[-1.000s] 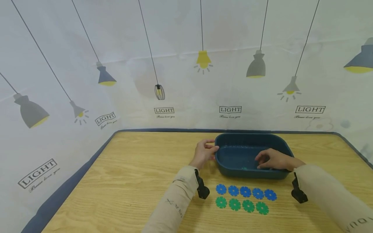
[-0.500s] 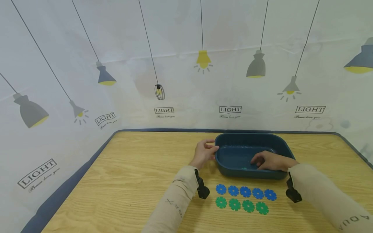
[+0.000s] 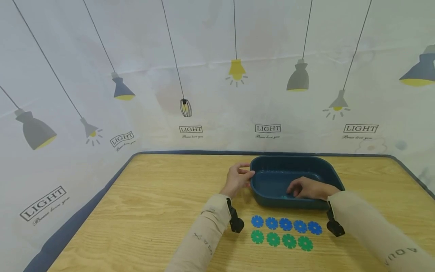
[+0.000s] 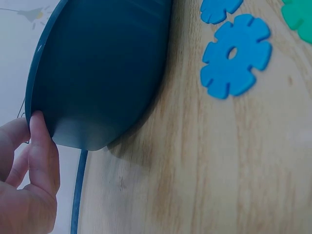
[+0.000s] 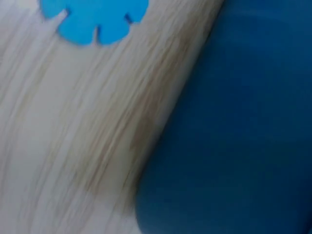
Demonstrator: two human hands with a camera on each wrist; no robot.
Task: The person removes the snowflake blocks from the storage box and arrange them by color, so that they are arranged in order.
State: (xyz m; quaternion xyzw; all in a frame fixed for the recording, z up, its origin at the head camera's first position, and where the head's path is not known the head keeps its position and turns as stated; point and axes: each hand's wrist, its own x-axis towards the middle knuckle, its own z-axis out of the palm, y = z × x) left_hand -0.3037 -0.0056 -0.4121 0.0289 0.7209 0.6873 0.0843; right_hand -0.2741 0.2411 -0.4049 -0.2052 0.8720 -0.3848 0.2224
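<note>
A deep dark-blue basin (image 3: 282, 203) stands at the back of the wooden table. At its left end my left hand (image 3: 235, 179) pinches the rim between thumb and fingers; the left wrist view shows fingers (image 4: 44, 156) against the outer wall. My right hand (image 3: 310, 188) reaches over the front rim, its fingers loosely bent down towards the basin's floor. Just by those fingertips a small bit of green (image 3: 284, 197) shows inside, mostly hidden by the front wall. No piece is seen between the right fingers. The right wrist view shows the basin's outer wall (image 5: 234, 146), not the hand.
In front of the basin lie a row of several blue notched discs (image 3: 286, 224) and a row of several green notched discs (image 3: 289, 241). Behind the table (image 3: 153, 211) hangs a pale cloth (image 3: 217, 94) printed with lamps.
My right hand has moved left inside the basin, up to the green bit. My left hand keeps its place on the rim, and the rows of discs are unchanged.
</note>
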